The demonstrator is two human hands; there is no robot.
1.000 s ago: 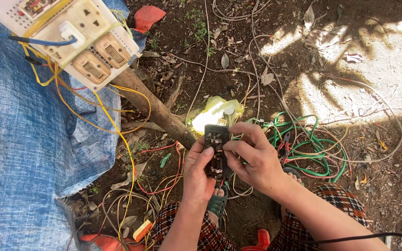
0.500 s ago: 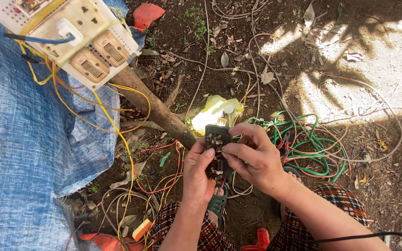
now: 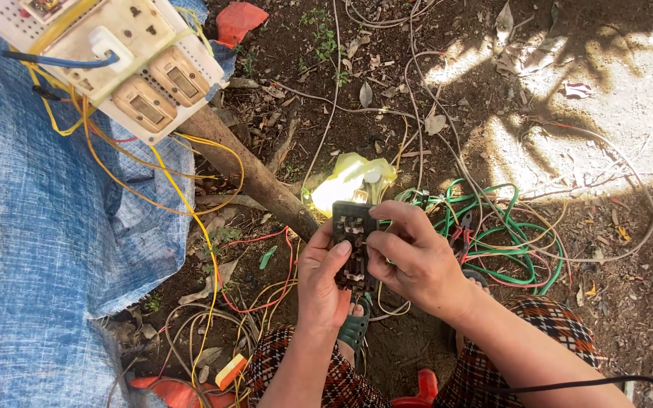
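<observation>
Two hands keep much the same pose as a moment earlier: the left hand [image 3: 325,281] and right hand [image 3: 415,261] both grip a dark switch module [image 3: 353,245] (fingers closed on it) above bare soil, near green wire coils [image 3: 508,242]. A socket board [image 3: 126,64] lies by the blue tarp [image 3: 32,249].

Green wire coil [image 3: 508,249] crowds right; stick [image 3: 255,177], yellow wires [image 3: 190,204] block left.
</observation>
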